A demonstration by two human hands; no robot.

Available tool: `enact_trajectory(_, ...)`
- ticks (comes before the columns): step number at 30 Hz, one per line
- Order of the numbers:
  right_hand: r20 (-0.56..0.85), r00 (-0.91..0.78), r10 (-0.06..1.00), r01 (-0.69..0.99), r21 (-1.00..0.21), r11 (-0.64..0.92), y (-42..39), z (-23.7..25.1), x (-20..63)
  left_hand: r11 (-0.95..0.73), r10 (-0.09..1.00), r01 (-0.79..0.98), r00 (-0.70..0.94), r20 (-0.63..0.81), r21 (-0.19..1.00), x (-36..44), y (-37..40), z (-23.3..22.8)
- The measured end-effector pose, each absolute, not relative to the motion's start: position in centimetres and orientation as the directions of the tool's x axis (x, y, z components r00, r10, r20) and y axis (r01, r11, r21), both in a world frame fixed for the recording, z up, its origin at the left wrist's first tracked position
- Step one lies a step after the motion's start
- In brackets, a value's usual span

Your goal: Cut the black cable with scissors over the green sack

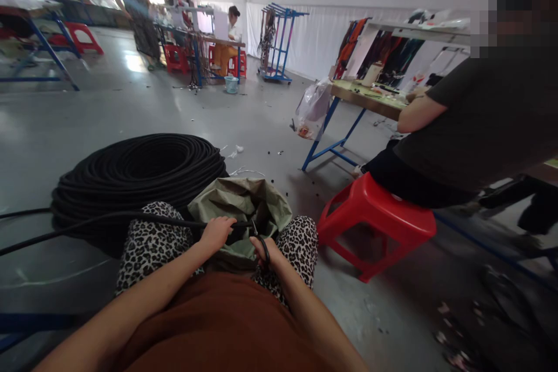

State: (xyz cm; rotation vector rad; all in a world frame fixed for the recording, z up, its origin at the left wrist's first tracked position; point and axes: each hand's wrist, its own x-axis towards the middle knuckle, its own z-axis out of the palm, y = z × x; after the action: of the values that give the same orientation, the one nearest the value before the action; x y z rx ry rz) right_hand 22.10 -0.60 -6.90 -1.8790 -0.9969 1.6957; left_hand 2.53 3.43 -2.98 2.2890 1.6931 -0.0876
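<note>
Coil of thick black cord (135,189), many turns, flat on the grey floor, beyond and to the left of the left knee. Red plastic stool (383,206), a co-worker seated on it, beside the right knee. Olive-green fabric sack (226,189), mouth open, between the leopard-print trouser legs (299,244). Single black cord length (174,220), long axis roughly left to right over the left thigh; it enters at the left edge of view, its join to the coil unseen, and its right end lies over the sack mouth. Left hand (217,233), on the cord just short of that end, fingers closed over it from above. Right hand (271,251), nearer the tip, curled about scissor handles. Black-handled scissors (263,243), blades pointing away from the body, across the cord's axis at its end; blade gap too small to tell.
</note>
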Motion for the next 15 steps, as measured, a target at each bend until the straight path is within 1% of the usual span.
enact_trajectory(4, -0.687, -0.001, 0.726, 0.285, -0.696, -0.659, -0.5, -7.1, 22.1, -0.253, 0.928, 0.947, 0.296, -0.228, 0.198, 2.5, 3.4, -2.9)
enact_trajectory(10, -0.646, -0.011, 0.763, 0.301, -0.73, -0.613, -0.5, -7.9, 22.2, -0.243, 0.93, 0.951, 0.285, -0.232, 0.192, 2.3, 3.5, -2.5)
enact_trajectory(15, -0.674, -0.026, 0.738, 0.288, -0.712, -0.64, -0.4, -8.5, 22.4, -0.212, 0.943, 0.953, 0.257, -0.211, 0.215, 2.1, 3.4, -2.5)
